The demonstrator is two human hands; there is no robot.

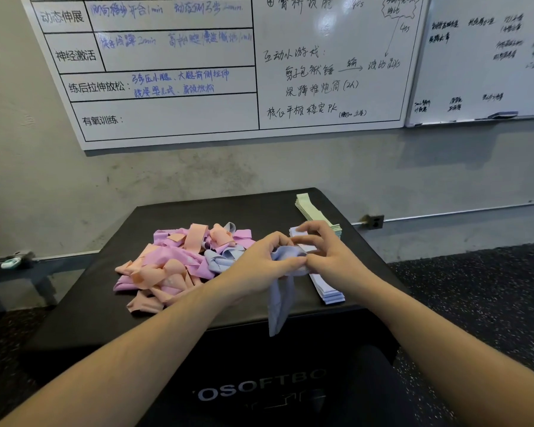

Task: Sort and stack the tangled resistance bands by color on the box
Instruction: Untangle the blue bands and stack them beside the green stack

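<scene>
Blue resistance band held above the near right part of the black soft plyo box, its loose end hanging past the front edge. Left hand and right hand both pinch its bunched top, fingers curled. Tangled pile of pink, peach and blue bands lies left of centre on the box top. Blue stack sits at the right edge, green stack behind it. Concrete wall carries two handwritten whiteboards; dark speckled rubber floor to the right.
</scene>
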